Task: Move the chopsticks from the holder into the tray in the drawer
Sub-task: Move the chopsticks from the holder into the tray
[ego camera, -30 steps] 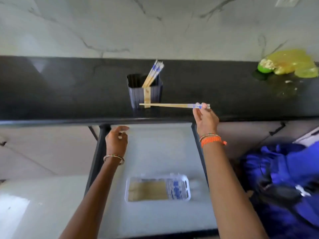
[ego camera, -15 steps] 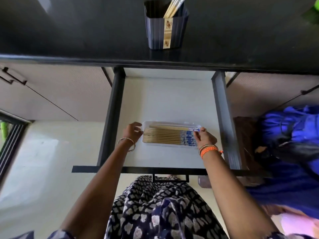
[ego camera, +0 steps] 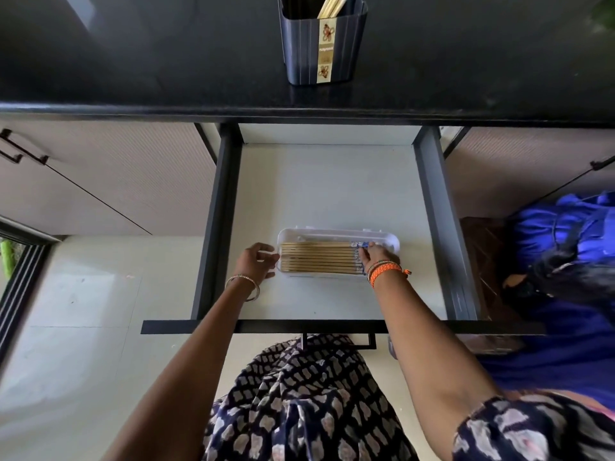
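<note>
— Open drawer [ego camera: 332,181], white floor. Progress?
— Most chopsticks [ego camera: 316,257] lie in the tray [ego camera: 336,233]; a few remain in the holder [ego camera: 322,44].
— Grip?
— My right hand [ego camera: 374,257] pinches one chopstick's blue end; left hand [ego camera: 258,262] steadies the tray.

I saw pale wooden chopsticks [ego camera: 316,257] in a glossy translucent plastic tray [ego camera: 389,239], a ribbed dark plastic holder [ego camera: 299,44] on a polished black countertop [ego camera: 133,61], and a matt white drawer [ego camera: 332,184].

A home kitchen: a dark stone surface [ego camera: 166,61] over cabinets [ego camera: 116,181], an open drawer [ego camera: 332,181], a chopstick holder [ego camera: 321,44].
</note>
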